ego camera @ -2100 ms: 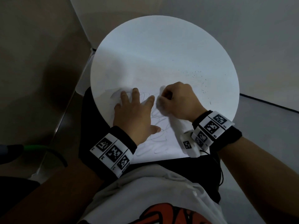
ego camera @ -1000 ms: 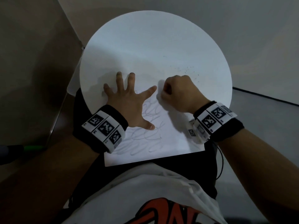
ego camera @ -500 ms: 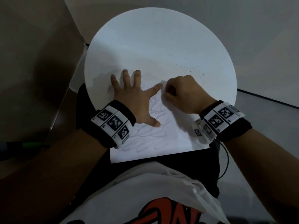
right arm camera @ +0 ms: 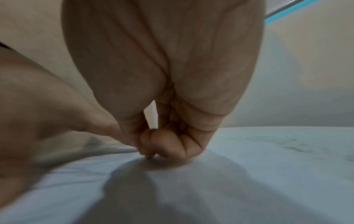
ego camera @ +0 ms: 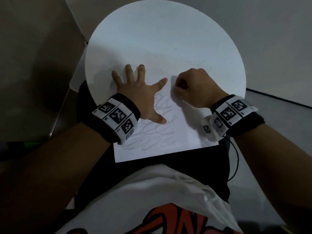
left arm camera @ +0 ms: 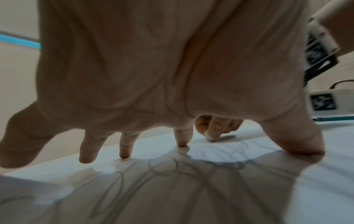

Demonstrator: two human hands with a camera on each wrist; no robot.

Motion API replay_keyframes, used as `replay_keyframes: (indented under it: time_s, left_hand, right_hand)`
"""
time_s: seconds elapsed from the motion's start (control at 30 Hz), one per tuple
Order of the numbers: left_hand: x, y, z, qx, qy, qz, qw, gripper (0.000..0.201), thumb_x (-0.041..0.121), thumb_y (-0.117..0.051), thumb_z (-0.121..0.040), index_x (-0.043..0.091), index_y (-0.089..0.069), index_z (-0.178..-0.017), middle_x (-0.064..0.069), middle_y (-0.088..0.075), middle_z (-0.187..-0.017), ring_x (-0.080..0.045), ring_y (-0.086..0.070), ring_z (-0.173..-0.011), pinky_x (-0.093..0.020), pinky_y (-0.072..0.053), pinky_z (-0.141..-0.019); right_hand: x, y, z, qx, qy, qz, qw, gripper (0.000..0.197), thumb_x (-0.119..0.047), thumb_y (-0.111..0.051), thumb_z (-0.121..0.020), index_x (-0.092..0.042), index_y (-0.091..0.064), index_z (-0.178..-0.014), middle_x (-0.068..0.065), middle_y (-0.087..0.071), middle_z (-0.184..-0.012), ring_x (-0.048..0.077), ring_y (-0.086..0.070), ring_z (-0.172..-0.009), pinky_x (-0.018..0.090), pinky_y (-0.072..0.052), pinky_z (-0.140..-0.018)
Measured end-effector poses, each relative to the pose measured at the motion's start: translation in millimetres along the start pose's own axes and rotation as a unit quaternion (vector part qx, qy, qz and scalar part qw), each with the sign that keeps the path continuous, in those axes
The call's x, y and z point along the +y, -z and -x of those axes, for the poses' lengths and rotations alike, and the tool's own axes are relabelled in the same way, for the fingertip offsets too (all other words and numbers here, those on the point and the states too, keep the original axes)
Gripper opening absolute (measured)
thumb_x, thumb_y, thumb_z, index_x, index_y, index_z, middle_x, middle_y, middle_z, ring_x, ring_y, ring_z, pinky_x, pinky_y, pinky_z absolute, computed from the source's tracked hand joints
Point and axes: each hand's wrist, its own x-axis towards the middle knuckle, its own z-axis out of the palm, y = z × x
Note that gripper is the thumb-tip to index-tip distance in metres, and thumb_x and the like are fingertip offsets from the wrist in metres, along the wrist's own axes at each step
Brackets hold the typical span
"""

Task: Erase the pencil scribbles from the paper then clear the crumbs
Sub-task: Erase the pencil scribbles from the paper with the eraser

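Left hand has spread wider since two seconds ago, fingers splayed flat, pressing the paper at the round table's near edge. Right hand is fisted, pinching something at the scribbles' far end; eraser not discernible. Crumbs lie beyond it.

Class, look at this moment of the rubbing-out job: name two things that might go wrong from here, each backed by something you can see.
1. The white sheet of paper overhangs the round white table towards the person; hard rubbing by the right hand might crease or tear it, though the spread left hand pins it.
2. Dark eraser crumbs lie beyond the right hand; a careless sweep could scatter them off the table.
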Motion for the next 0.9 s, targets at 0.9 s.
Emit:
replay_keyframes:
  time_s: [0.9]
  left_hand:
    - [3.2,6.3,1.5,-0.022,0.008,0.004,1.000,0.132,0.100,-0.058,-0.043,0.060,0.009,-0.149,-0.015,0.012,-0.163,-0.050,0.008,-0.148,-0.081,-0.003,-0.108]
  right_hand:
    - [-22.1,-9.4,7.4,-0.045,0.030,0.025,0.998,0.022,-0.024,-0.062,-0.086,-0.007,-0.070,-0.075,0.008,-0.068,-0.069,0.020,-0.060,-0.063,0.027,-0.045,-0.057]
